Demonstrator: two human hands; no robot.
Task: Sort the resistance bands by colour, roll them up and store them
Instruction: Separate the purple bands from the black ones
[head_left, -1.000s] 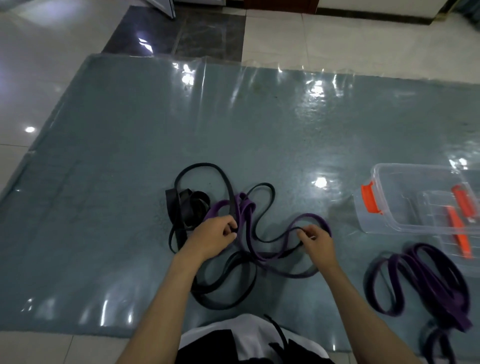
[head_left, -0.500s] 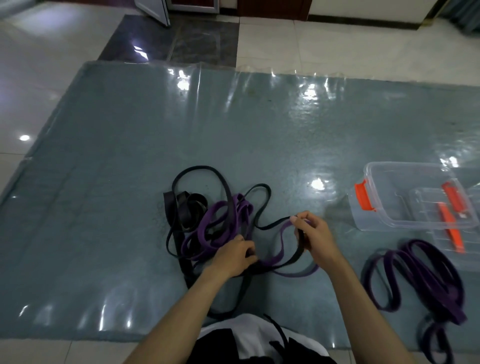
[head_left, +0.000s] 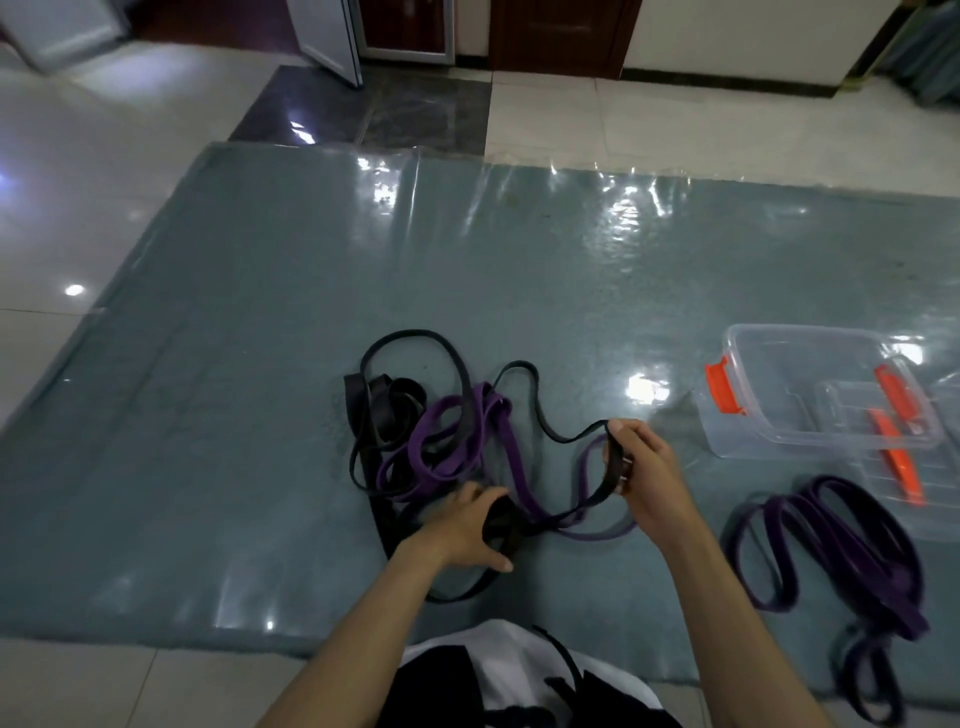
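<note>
A tangle of black bands (head_left: 387, 402) and purple bands (head_left: 457, 441) lies on the grey-blue mat (head_left: 208, 415) in front of me. My right hand (head_left: 644, 475) pinches a black band, lifted a little above the mat at the tangle's right end. My left hand (head_left: 462, 522) grips a bunch of black band at the tangle's near edge. A separate heap of purple bands (head_left: 831, 551) lies to the right. A clear storage box (head_left: 810, 395) with orange latches stands beyond that heap.
The box's clear lid (head_left: 935, 499) with orange clips lies beside it at the right edge. Glossy floor tiles (head_left: 78, 208) surround the mat. A door and cabinet fronts (head_left: 405, 31) stand at the far end. My dark and white clothing (head_left: 498, 675) shows at the bottom.
My left hand moved from the purple strands down to the black band near me. My right hand rose from the mat, lifting a black band's end.
</note>
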